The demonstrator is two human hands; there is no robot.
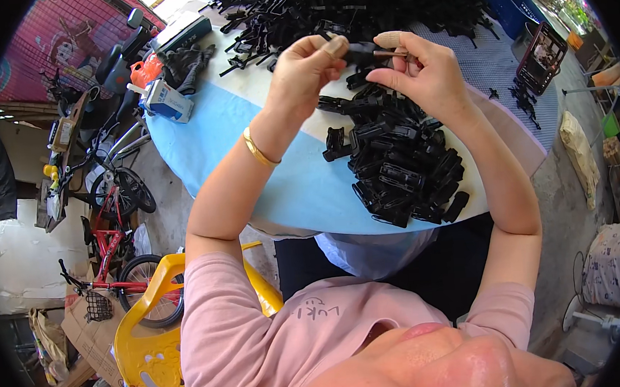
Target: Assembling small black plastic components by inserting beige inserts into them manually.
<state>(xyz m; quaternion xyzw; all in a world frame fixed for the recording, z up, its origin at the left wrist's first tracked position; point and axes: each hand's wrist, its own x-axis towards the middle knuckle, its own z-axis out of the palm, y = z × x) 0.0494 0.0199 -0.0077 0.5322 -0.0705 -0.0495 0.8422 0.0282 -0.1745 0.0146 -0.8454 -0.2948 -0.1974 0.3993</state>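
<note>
Head view: a heap of black plastic parts (405, 165) lies on the near worktop (212, 128), and a larger black pile (354, 0) spreads beyond. A blue-and-white carton (168, 101) stands near the left edge; a blue basket (508, 0) and a propped phone (541, 55) are at the right. My 2 forearms (240, 173) frame the near heap, elbows bent. My left hand (312, 67) pinches 1 end of a raised black piece (362, 53); my right hand (420, 71) curls at its other end, whether gripping I cannot tell.

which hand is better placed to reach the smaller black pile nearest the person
Probably the right hand: it is lined up just beyond the smaller pile, while the left hand sits further left. Both are at a black part.
</note>
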